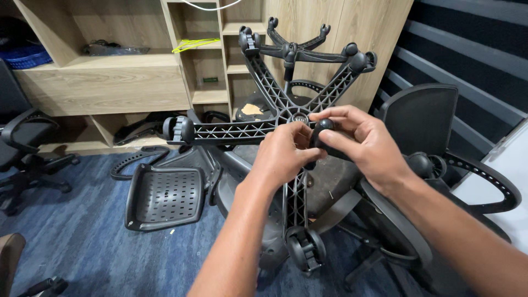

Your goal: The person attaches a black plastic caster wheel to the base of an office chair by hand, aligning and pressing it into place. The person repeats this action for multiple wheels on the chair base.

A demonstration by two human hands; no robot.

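A black five-armed chair base (258, 82) stands upturned before me, its ribbed arms spreading from the hub, with castors at several arm ends (179, 129). My right hand (363, 146) grips a black castor wheel (320, 135) just right of the hub. My left hand (283, 157) closes on the same castor from the left, fingers curled around its near side. Both hands meet over the near arm (296, 201), which ends in a castor (305, 247) low in the view.
A perforated black seat pan (165, 195) lies on the blue carpet at left. Black chair backs and armrests (421, 118) crowd the right. Wooden shelving (110, 77) lines the back wall. Another office chair (25, 146) stands at far left.
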